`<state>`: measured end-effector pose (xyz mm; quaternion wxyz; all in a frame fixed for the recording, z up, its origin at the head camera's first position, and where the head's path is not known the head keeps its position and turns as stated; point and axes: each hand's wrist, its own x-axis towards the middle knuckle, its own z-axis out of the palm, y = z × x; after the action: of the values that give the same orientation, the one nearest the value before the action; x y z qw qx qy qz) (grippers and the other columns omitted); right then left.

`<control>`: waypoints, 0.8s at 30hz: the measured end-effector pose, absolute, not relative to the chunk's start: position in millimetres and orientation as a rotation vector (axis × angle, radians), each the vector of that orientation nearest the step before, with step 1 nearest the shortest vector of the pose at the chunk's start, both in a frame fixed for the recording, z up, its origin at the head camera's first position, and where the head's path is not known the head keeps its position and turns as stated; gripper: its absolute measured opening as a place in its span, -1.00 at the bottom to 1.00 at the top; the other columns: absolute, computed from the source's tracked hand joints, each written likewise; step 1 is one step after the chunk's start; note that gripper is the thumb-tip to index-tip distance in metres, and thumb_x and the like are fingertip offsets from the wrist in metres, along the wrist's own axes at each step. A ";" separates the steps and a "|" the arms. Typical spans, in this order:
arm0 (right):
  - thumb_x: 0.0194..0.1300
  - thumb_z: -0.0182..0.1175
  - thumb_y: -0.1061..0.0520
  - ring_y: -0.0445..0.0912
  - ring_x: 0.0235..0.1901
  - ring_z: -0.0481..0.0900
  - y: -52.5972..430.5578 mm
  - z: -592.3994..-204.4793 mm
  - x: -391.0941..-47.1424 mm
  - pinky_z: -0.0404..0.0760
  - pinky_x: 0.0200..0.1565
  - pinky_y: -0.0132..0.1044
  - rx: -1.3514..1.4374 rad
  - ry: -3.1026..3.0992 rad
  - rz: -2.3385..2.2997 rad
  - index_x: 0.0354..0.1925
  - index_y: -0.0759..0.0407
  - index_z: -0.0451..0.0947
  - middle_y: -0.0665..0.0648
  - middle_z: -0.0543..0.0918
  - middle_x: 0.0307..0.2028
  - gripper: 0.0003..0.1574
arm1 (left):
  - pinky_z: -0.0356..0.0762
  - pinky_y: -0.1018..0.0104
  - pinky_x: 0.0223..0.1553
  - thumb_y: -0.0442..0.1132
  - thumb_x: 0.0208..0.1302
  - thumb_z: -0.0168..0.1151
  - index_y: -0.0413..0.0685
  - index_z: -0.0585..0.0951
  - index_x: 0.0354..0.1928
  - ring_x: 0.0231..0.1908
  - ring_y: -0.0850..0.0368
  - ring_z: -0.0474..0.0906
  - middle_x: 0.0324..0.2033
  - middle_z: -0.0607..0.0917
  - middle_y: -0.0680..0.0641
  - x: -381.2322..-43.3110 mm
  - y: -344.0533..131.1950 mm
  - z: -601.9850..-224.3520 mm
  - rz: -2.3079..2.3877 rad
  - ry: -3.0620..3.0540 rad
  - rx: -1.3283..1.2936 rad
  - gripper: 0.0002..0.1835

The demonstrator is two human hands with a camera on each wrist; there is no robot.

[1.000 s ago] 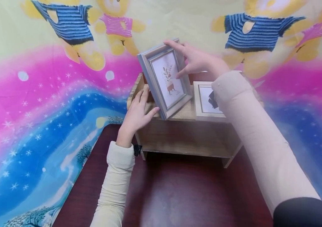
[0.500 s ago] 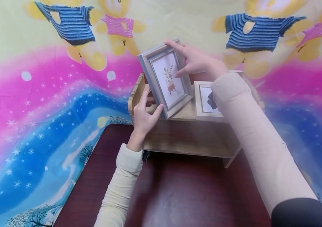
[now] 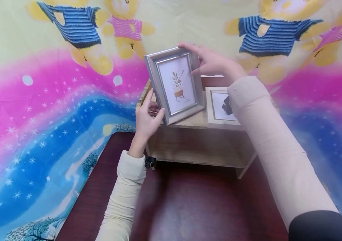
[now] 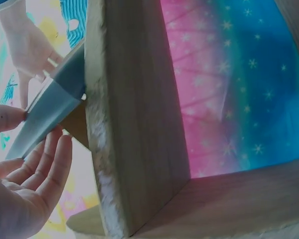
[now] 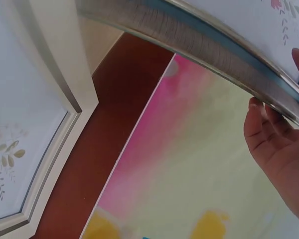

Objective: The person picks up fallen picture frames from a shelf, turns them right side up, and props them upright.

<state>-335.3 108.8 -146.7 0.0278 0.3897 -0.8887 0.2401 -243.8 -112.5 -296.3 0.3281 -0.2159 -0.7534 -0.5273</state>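
Observation:
A silver-grey picture frame (image 3: 171, 119) with a potted-plant print stands tilted over the left part of a small wooden shelf's top (image 3: 195, 122). My right hand (image 3: 216, 63) grips its upper right corner, thumb over the front and fingers along the outer edge. Low on the left side, my left hand (image 3: 147, 120) holds the frame between thumb and fingers; the left wrist view shows them on either side of its grey edge (image 4: 50, 107). To the right lies a cream picture frame (image 3: 211, 112), partly covered by my right sleeve.
The wooden shelf has a lower board (image 3: 201, 156) and stands on a dark red table (image 3: 195, 207). Its rough-edged side panel (image 4: 102, 119) is close beside my left hand. Behind hangs a colourful bear-print cloth (image 3: 98, 83).
My left hand has moved onto the silver-grey picture frame's lower left side. The frame has turned to face the head camera more, its lower corner shifting left. My right hand keeps its hold.

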 end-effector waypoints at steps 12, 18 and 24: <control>0.19 -0.09 0.50 0.07 0.06 0.35 118.3 -146.9 -334.0 0.42 0.03 -0.08 1.178 -2.773 0.838 0.41 -0.16 -0.12 0.07 0.09 0.34 -0.02 | 0.59 0.21 -0.31 -0.47 0.09 0.13 -0.32 0.28 0.26 -0.38 -0.08 0.64 -0.35 0.65 -0.32 -247.0 -122.1 -280.7 -1.194 -2.150 -0.509 -0.38; 0.24 -0.03 0.44 0.17 0.12 0.36 121.4 -151.4 -331.0 0.41 0.06 -0.06 1.089 -2.782 1.039 0.40 -0.24 -0.10 0.10 0.12 0.33 -0.04 | 0.57 0.16 -0.32 -0.47 0.12 0.10 -0.34 0.35 0.21 -0.38 -0.08 0.63 -0.34 0.65 -0.33 -247.4 -124.8 -278.9 -1.043 -2.162 -0.453 -0.46; 0.22 0.12 0.31 0.05 0.06 0.43 124.6 -160.4 -327.5 0.42 0.05 -0.10 0.946 -2.704 1.353 0.32 -0.35 -0.02 0.19 0.35 0.14 -0.09 | 0.53 0.13 -0.30 -0.49 0.12 0.07 -0.33 0.39 0.18 -0.41 -0.08 0.60 -0.34 0.65 -0.32 -249.9 -125.9 -277.6 -0.954 -2.164 -0.397 -0.49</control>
<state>-327.5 124.6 -160.4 -0.0134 0.2985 -0.8534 0.4271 -249.9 -125.9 -277.6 0.3631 -0.1543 -0.8408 -0.3708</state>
